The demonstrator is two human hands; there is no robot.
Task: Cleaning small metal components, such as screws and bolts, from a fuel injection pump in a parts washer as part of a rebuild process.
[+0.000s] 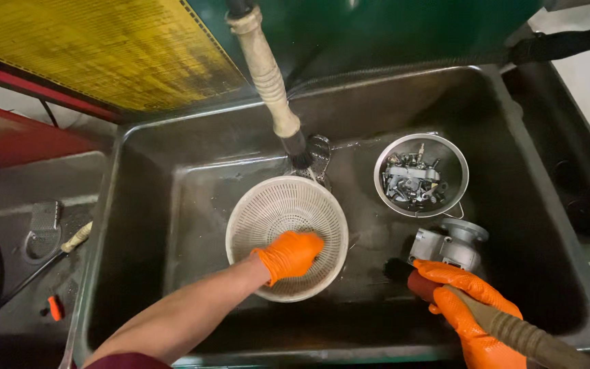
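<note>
White strainer [286, 236] under left hand [290, 254], brush handle [486, 318] gripped in right hand [466, 301]

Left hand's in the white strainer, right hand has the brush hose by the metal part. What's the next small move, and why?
Probably bring the brush tip onto the grey metal part: the right hand already aims it there, while the left hand steadies the white strainer.

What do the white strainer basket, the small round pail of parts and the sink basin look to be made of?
The strainer basket looks like moulded plastic: off-white, matte, with a fine regular grid of slots. The small pail seems to be bare metal, going by its thin bright rim and wire handle. The sink basin looks like sheet metal, dull grey, stained and wet, with rounded pressed corners.
</note>
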